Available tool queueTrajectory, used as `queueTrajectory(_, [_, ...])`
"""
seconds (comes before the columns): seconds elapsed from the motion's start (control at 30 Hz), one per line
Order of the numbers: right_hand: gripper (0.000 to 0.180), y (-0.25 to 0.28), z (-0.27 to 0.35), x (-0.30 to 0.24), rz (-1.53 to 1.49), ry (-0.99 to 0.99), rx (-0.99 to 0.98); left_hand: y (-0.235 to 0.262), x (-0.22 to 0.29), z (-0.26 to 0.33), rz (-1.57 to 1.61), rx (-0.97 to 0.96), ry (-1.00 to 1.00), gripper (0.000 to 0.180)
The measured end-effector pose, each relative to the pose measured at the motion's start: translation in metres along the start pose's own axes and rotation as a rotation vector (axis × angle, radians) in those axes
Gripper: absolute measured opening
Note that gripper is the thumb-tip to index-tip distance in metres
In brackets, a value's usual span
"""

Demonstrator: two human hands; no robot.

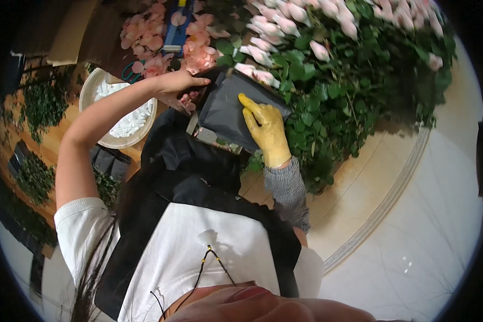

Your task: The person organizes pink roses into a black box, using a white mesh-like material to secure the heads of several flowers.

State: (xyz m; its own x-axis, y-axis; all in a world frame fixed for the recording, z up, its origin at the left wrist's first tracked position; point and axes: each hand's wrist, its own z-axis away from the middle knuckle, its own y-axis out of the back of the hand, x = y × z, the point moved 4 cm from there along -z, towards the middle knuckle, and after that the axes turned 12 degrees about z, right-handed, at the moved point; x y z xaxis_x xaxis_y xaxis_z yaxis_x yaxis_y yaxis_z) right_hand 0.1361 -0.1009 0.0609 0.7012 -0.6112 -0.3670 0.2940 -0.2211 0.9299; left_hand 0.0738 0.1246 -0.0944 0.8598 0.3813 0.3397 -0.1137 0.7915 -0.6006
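A dark grey wrapping sheet (222, 110) is held up in front of my chest, against a big bunch of pale pink roses (284, 21) with thick green leaves (349, 91). My left hand (180, 83), bare, grips the sheet's upper left corner. My right hand (265, 129), in a yellow glove with a grey knitted sleeve, lies on the sheet's right side and holds its edge, thumb pointing up. The rose stems behind the sheet are hidden.
Loose pink petals (155, 37) lie on the wooden table at the top left, around a blue tool (177, 27) and teal scissors (127, 72). A white bowl (91, 86) of white bits stands left. Cut greenery (43, 102) covers the left table. Pale floor (424, 225) lies right.
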Motion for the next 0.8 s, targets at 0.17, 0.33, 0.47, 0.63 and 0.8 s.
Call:
queueTrajectory(0.17, [0.034, 0.028, 0.042, -0.040, -0.044, -0.118, 0.175, -0.005, -0.004, 0.044, -0.236, 0.188, -0.365, 0.044])
queueTrajectory(0.33, [0.066, -0.001, 0.091, -0.062, -1.419, -0.442, -0.034, -0.149, -0.022, 0.110, -0.982, 0.459, -1.008, 0.102])
queueTrajectory(0.47, [0.033, 0.019, 0.135, -0.017, -1.224, -0.905, 0.059, -0.225, -0.012, 0.092, -1.204, -0.129, -1.000, 0.088])
queueTrajectory(0.63, [0.047, 0.033, 0.197, 0.036, -0.073, -1.030, -0.248, -0.186, 0.006, 0.025, -1.522, 0.231, -1.153, 0.067])
queueTrajectory(0.8, [0.054, 0.031, 0.179, 0.058, -0.014, -0.751, -0.361, -0.179, -0.002, 0.010, -1.563, 0.285, -1.115, 0.048])
